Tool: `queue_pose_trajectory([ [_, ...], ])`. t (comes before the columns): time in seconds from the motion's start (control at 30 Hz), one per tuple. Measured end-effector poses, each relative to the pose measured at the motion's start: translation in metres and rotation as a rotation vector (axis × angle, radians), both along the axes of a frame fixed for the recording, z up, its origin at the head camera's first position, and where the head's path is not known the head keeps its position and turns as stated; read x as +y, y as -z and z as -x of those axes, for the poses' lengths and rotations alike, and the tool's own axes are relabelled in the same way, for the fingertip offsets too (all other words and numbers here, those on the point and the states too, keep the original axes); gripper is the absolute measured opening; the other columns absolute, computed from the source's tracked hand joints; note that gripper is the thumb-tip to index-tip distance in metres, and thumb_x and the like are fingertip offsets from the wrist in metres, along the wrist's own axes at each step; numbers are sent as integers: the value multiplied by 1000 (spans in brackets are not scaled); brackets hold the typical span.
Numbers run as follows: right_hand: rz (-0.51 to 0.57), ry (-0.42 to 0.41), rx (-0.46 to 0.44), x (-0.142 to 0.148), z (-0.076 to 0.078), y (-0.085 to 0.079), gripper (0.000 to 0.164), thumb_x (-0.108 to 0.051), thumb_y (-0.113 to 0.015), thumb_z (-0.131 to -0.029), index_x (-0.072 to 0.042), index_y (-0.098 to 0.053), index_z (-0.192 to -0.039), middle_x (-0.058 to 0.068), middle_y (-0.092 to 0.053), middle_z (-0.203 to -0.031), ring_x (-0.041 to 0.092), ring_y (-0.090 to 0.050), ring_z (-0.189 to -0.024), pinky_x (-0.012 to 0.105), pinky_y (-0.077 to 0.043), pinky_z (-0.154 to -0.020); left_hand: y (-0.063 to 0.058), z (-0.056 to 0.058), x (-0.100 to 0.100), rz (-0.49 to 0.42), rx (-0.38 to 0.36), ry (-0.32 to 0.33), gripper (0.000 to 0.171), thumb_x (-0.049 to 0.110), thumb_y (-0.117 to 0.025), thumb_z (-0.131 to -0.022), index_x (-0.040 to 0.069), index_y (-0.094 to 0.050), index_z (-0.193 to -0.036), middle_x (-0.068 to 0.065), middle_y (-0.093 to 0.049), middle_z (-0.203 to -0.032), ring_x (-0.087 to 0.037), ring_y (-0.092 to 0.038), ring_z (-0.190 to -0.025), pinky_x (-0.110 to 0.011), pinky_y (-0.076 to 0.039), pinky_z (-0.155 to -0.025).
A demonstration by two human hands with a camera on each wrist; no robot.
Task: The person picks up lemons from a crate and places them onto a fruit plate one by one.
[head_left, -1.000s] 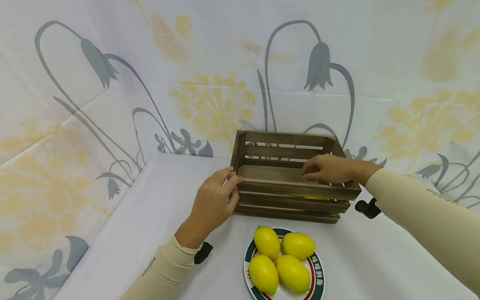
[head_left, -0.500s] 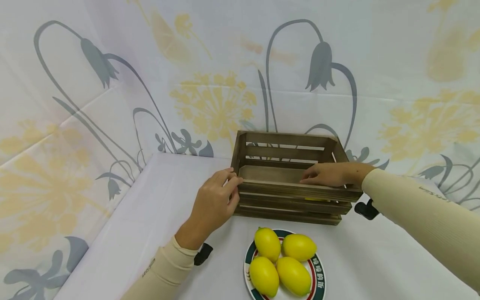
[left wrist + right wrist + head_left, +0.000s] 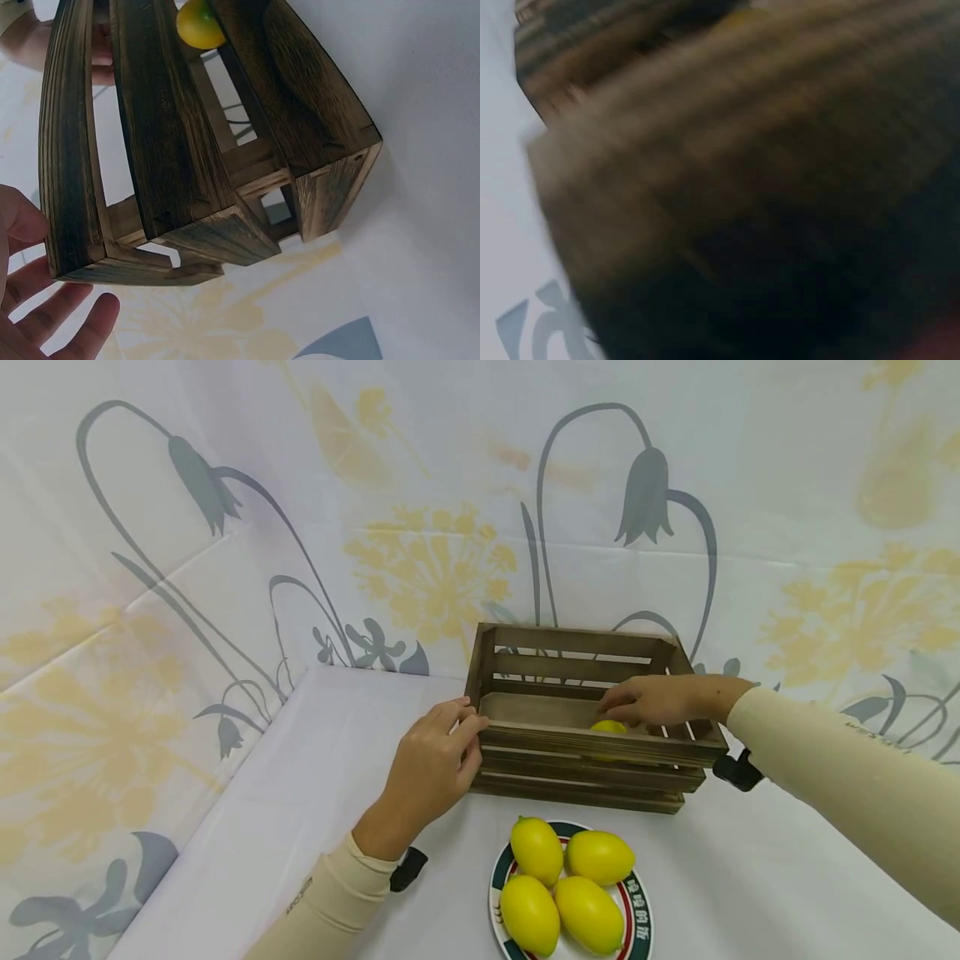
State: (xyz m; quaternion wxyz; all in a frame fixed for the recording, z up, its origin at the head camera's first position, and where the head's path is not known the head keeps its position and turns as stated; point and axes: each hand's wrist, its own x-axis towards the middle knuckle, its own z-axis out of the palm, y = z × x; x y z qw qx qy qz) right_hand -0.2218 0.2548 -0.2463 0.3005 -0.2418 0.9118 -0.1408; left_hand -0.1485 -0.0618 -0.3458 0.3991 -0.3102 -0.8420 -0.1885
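A brown slatted wooden crate (image 3: 570, 743) stands on the white cloth. My left hand (image 3: 431, 760) holds its front left corner; in the left wrist view the thumb (image 3: 24, 216) lies by the top slat's end, other fingers on the far side. My right hand (image 3: 656, 700) is inside the crate at the right, fingers loosely bent. A yellow lemon (image 3: 609, 727) lies below and in front of its fingertips. Through the slats in the left wrist view, the lemon (image 3: 199, 24) appears apart from the right hand (image 3: 60, 45). The right wrist view is blurred, mostly crate wood.
In front of the crate sits a round plate (image 3: 636, 878) with a green and red rim, bearing several lemons (image 3: 588, 914). Behind the crate hangs a white cloth (image 3: 442, 460) printed with grey and yellow flowers.
The lemon in the crate, earlier seen only through the front slats, now shows above the front slat, further left. My right hand has risen slightly. My left hand stays at the corner.
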Motion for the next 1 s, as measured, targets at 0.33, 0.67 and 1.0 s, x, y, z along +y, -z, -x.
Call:
queue_pose_trajectory([
  [0.33, -59, -25, -95, -16, 23, -10, 44, -22, -48, -105, 0, -48, -144, 26, -51, -143, 22, -68, -104, 40, -57, -90, 3, 1, -4, 6, -14, -14, 16, 3, -66, -86, 9, -71, -100, -8, -66, -101, -26, -67, -113, -38, -57, -92],
  [0.67, -181, 24, -327, -26, 37, -23, 52, -29, -53, -103, -8, -43, -150, 30, -32, -157, 30, -68, -113, 44, -56, -94, 3, 1, -2, 8, -10, 4, 17, 2, -66, -86, 10, -72, -100, -7, -67, -102, -25, -66, -114, -36, -57, -92],
  [1.0, -219, 72, -501, -39, 49, -11, 55, -20, -53, -102, -9, -37, -154, 32, -27, -158, 31, -70, -106, 46, -56, -94, 1, 0, -4, -5, -20, 2, 17, 3, -65, -86, 10, -72, -100, -8, -68, -105, -25, -66, -114, -36, -57, -93],
])
